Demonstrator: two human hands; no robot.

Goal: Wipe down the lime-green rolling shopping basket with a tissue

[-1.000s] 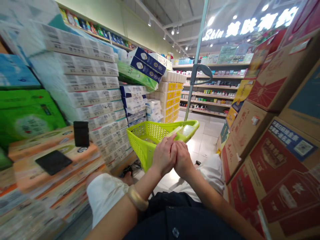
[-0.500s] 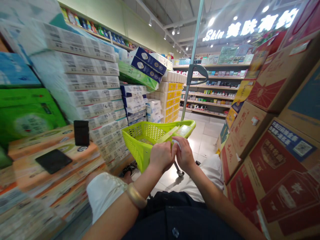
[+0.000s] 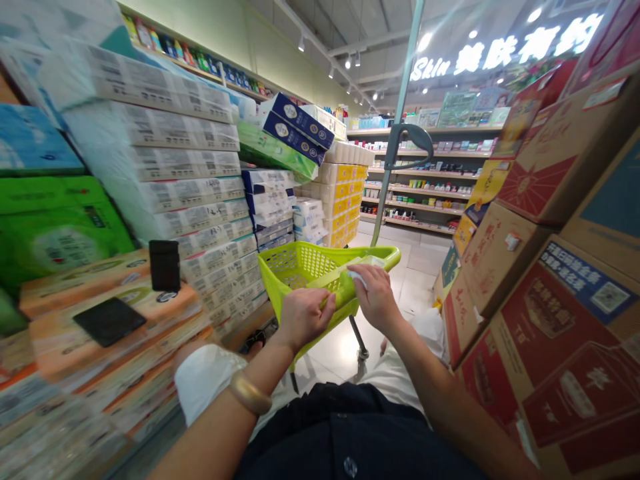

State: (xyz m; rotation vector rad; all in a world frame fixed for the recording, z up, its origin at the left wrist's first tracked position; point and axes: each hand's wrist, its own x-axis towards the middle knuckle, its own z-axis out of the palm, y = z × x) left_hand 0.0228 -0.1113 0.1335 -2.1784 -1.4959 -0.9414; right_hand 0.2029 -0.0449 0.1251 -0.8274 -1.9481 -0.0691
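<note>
A lime-green wheeled shopping basket (image 3: 295, 267) stands tilted in the aisle in front of me, its grey pull handle (image 3: 400, 143) rising behind it. My left hand (image 3: 303, 319) is closed round the basket's near rim. My right hand (image 3: 375, 297) presses a small white cloth or tissue (image 3: 356, 275) against the rim's right corner, fingers curled over it. A gold bangle (image 3: 249, 395) sits on my left wrist.
Stacked tissue packs (image 3: 175, 173) fill the left side, with a black phone (image 3: 165, 265) and a dark flat device (image 3: 109, 321) resting on them. Cardboard cartons (image 3: 550, 280) are piled on the right. Shelves of goods (image 3: 425, 193) line the far wall.
My hands were clasped together in front of the basket. They have parted: the left now grips the rim, the right has moved onto the rim corner with the white cloth. The basket has tipped up.
</note>
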